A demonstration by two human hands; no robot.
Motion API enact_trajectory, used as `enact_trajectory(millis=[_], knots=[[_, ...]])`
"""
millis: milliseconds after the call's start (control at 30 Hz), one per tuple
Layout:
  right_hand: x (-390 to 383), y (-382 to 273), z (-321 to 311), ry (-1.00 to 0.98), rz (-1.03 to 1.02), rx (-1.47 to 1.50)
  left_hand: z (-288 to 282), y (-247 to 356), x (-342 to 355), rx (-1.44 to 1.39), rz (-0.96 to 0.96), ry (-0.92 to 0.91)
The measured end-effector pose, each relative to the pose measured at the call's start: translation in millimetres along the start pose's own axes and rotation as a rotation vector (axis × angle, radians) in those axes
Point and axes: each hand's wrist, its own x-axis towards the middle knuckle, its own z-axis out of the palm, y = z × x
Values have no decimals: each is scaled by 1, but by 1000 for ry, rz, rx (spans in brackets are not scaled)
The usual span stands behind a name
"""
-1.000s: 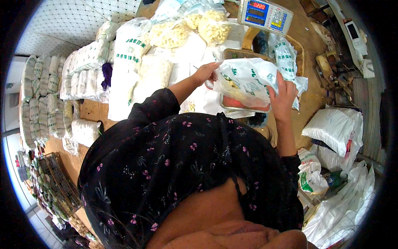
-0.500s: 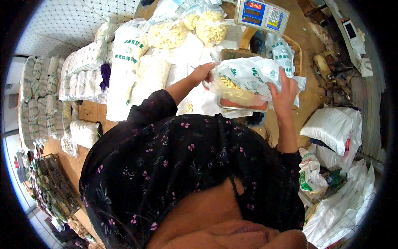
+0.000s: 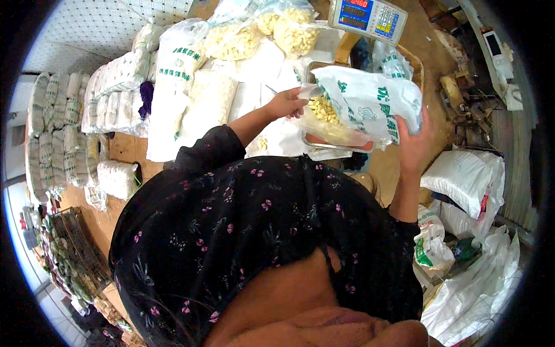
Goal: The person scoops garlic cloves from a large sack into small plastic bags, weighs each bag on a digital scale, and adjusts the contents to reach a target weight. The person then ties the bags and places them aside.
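Note:
My left hand (image 3: 287,105) pinches the edge of an open plastic bag (image 3: 325,110) holding pale yellow peeled cloves. My right hand (image 3: 411,139) grips the right end of a white bag with green print (image 3: 367,98), lying across the clear part and partly covering the cloves. Under the bags is a shallow metal tray (image 3: 315,139) with a reddish bottom. Just beyond it stands a scale display (image 3: 363,20) on a yellowish post.
Clear bags of cloves (image 3: 231,40) and long printed bags (image 3: 173,63) lie at the back left. Stacked white packages (image 3: 52,139) fill the left side, near a dark purple cloth (image 3: 145,98). Plump white sacks (image 3: 462,182) sit at the right.
My right hand and the white printed bag have moved rightward, and the printed bag looks flatter and straighter. More cloves show at its left. The scale's lit reading changed during the last second.

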Motion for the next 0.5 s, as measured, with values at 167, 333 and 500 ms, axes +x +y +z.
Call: enact_trajectory(millis=[167,333,500], knots=[[-2,27,4,-16,165,85,8,17,-13,349,64,17],[-2,37,-7,29,196,57,15,19,-28,383,145,-43],[-3,59,-7,-14,341,340,9,5,-29,346,104,-82]])
